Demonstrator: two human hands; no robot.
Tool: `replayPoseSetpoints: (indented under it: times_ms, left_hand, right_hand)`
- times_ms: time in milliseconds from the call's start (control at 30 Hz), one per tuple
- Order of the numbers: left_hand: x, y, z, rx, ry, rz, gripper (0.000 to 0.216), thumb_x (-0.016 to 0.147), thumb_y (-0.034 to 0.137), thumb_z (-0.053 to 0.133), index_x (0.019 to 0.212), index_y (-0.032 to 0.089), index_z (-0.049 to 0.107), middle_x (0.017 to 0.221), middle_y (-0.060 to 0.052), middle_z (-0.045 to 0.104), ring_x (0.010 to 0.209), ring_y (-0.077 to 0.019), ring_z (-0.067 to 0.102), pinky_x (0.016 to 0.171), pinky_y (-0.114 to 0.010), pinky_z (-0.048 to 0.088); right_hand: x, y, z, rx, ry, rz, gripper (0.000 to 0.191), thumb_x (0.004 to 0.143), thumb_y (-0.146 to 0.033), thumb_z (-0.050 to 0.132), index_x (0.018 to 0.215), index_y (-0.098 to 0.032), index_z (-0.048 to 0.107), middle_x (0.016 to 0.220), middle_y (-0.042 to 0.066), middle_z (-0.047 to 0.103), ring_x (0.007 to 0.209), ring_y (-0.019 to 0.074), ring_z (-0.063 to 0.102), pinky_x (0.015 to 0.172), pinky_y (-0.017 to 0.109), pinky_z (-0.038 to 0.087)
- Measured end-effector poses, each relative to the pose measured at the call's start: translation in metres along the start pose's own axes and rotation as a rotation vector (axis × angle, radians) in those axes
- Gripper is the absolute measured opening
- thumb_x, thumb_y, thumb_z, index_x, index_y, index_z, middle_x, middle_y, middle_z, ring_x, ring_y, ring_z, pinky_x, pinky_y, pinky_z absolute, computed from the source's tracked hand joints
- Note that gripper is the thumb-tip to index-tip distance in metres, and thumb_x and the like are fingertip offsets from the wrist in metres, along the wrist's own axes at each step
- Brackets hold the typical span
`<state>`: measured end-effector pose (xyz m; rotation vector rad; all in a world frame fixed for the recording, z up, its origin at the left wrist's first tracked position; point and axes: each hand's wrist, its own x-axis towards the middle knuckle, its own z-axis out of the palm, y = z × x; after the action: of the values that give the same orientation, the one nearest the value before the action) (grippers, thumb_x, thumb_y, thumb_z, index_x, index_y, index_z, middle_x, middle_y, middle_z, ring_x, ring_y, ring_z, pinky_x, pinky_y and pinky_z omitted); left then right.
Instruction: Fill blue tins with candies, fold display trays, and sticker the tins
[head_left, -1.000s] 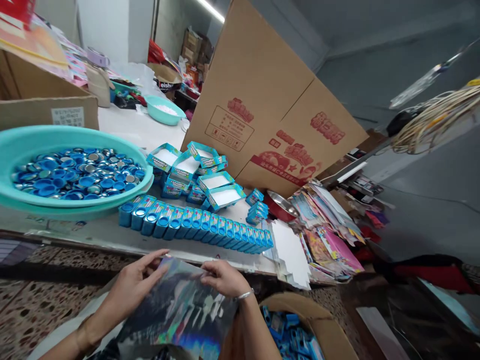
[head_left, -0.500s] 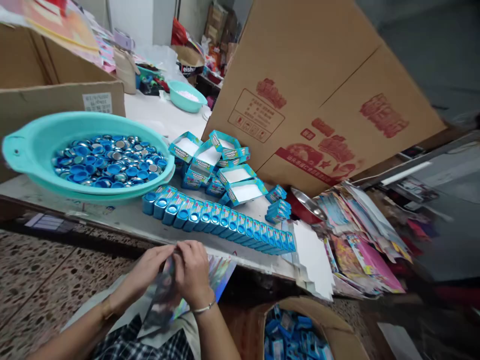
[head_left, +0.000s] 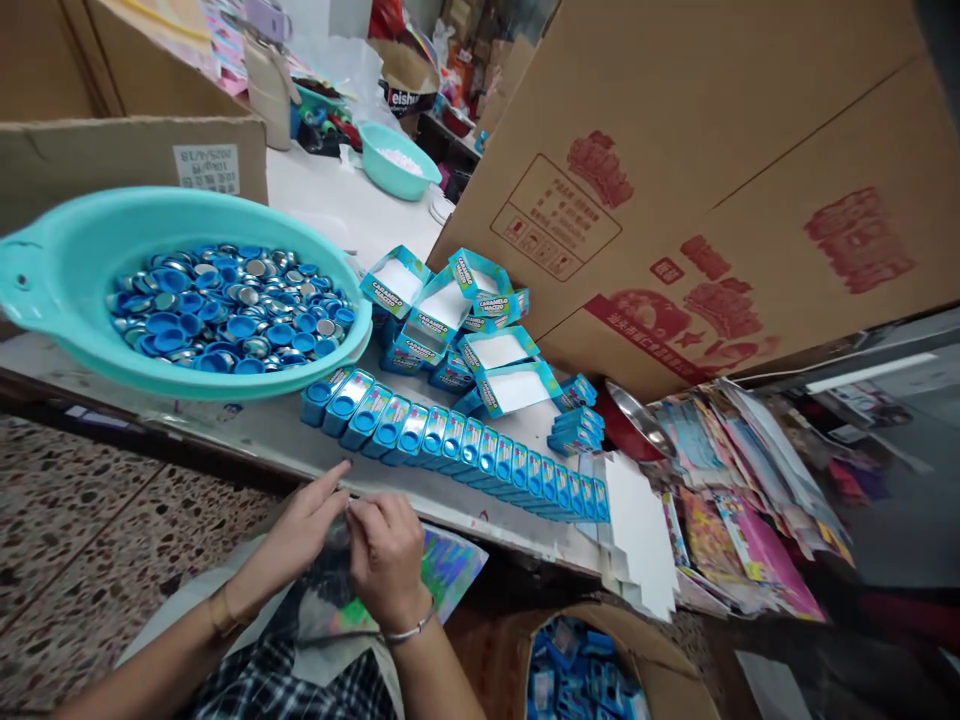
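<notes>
My left hand (head_left: 307, 525) is above my lap by the table's front edge, its index finger stretched out and apart from the digit below it. Close beside it, my right hand (head_left: 390, 555) has its fingers curled in a pinch; whatever is in them is too small or hidden to name. Below the hands, a shiny rainbow-coloured sheet (head_left: 454, 570) lies across my lap. On the table just beyond stands a long row of small blue tins (head_left: 412, 430) with round recesses on top. A turquoise basin (head_left: 67, 270) at left holds many blue and silver round caps (head_left: 240, 325).
Open blue display boxes (head_left: 517, 390) are piled behind the row, before a large carton (head_left: 675, 150). A red metal bowl (head_left: 637, 420) and stacked printed sheets (head_left: 735, 540) lie to the right. A carton (head_left: 660, 660) of blue packets stands below the table.
My left index finger has straightened away from my right hand, where the fingertips were close together before. The view has shifted, so the table things sit a little further right.
</notes>
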<state>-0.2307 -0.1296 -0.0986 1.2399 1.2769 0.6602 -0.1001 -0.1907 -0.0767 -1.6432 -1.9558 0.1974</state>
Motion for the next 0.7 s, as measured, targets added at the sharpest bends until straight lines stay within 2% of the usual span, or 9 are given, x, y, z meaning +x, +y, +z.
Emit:
replayPoseSetpoints:
  times_ms: [133, 267, 300, 367, 433, 467, 533, 600, 700]
  left_hand:
    - [0.002, 0.002, -0.001, -0.034, -0.026, -0.041, 0.078, 0.073, 0.052, 0.049, 0.136, 0.005, 0.052, 0.146, -0.017, 0.048, 0.138, -0.0292, 0.041, 0.117, -0.042, 0.028]
    - [0.003, 0.007, -0.002, -0.125, -0.075, -0.015, 0.058, 0.074, 0.046, 0.053, 0.120, 0.013, 0.066, 0.135, -0.012, 0.061, 0.130, -0.0292, 0.051, 0.111, -0.039, 0.037]
    - [0.004, 0.007, -0.003, -0.154, -0.103, -0.005, 0.051, 0.075, 0.044, 0.053, 0.114, 0.014, 0.068, 0.126, -0.011, 0.067, 0.122, -0.0286, 0.057, 0.105, -0.037, 0.042]
    - [0.008, 0.005, -0.004, -0.207, -0.150, -0.013, 0.041, 0.077, 0.041, 0.053, 0.104, 0.015, 0.070, 0.100, -0.008, 0.075, 0.095, -0.0246, 0.067, 0.084, -0.032, 0.051]
    - [0.013, 0.001, -0.006, -0.258, -0.178, -0.059, 0.036, 0.080, 0.041, 0.053, 0.100, 0.016, 0.068, 0.074, -0.002, 0.071, 0.067, -0.0191, 0.064, 0.061, -0.026, 0.047]
    - [0.016, -0.002, -0.007, -0.283, -0.187, -0.080, 0.034, 0.079, 0.041, 0.054, 0.099, 0.016, 0.067, 0.068, 0.000, 0.068, 0.060, -0.0175, 0.060, 0.055, -0.025, 0.043]
    - [0.019, -0.006, -0.011, -0.315, -0.197, -0.104, 0.030, 0.077, 0.038, 0.057, 0.094, 0.015, 0.067, 0.069, 0.000, 0.068, 0.060, -0.0172, 0.059, 0.054, -0.024, 0.042]
    - [0.020, -0.007, -0.016, -0.346, -0.209, -0.144, 0.032, 0.076, 0.041, 0.058, 0.092, 0.015, 0.069, 0.078, -0.003, 0.071, 0.067, -0.0195, 0.062, 0.058, -0.026, 0.044]
    - [0.017, -0.001, -0.020, -0.427, -0.308, -0.193, 0.053, 0.082, 0.061, 0.047, 0.093, 0.015, 0.071, 0.080, -0.008, 0.073, 0.071, -0.0235, 0.065, 0.061, -0.030, 0.047]
  right_hand:
    - [0.000, 0.001, 0.002, 0.025, 0.003, 0.022, 0.017, 0.094, -0.018, 0.047, 0.097, -0.021, 0.064, 0.094, 0.006, 0.066, 0.086, 0.0193, 0.057, 0.075, 0.033, 0.043]
    - [-0.001, -0.001, 0.005, 0.067, 0.022, 0.028, 0.015, 0.094, -0.017, 0.046, 0.098, -0.020, 0.060, 0.098, 0.008, 0.065, 0.090, 0.0207, 0.057, 0.078, 0.035, 0.043]
    - [-0.001, -0.004, 0.003, 0.087, 0.039, 0.021, 0.014, 0.094, -0.015, 0.045, 0.098, -0.020, 0.058, 0.099, 0.008, 0.065, 0.091, 0.0209, 0.057, 0.079, 0.035, 0.044]
    - [-0.001, -0.011, -0.006, 0.157, 0.086, -0.008, 0.014, 0.093, -0.013, 0.045, 0.096, -0.020, 0.056, 0.101, 0.008, 0.064, 0.093, 0.0208, 0.057, 0.081, 0.036, 0.045]
    - [0.004, -0.018, -0.024, 0.272, 0.134, -0.012, 0.014, 0.092, -0.012, 0.046, 0.096, -0.022, 0.054, 0.099, 0.007, 0.064, 0.093, 0.0199, 0.057, 0.082, 0.035, 0.045]
    - [0.009, -0.020, -0.035, 0.335, 0.152, 0.016, 0.013, 0.092, -0.013, 0.046, 0.095, -0.022, 0.054, 0.098, 0.006, 0.063, 0.093, 0.0192, 0.057, 0.083, 0.035, 0.046]
    - [0.025, -0.021, -0.057, 0.446, 0.158, 0.125, 0.010, 0.094, -0.016, 0.046, 0.091, -0.022, 0.053, 0.097, 0.005, 0.062, 0.094, 0.0181, 0.058, 0.084, 0.034, 0.046]
    - [0.047, -0.015, -0.073, 0.523, 0.098, 0.222, 0.010, 0.094, -0.021, 0.049, 0.085, -0.022, 0.053, 0.097, 0.005, 0.060, 0.096, 0.0174, 0.058, 0.086, 0.032, 0.045]
    - [0.078, 0.001, -0.078, 0.580, -0.020, 0.259, 0.011, 0.092, -0.025, 0.053, 0.081, -0.020, 0.054, 0.097, 0.004, 0.059, 0.094, 0.0161, 0.057, 0.083, 0.029, 0.045]
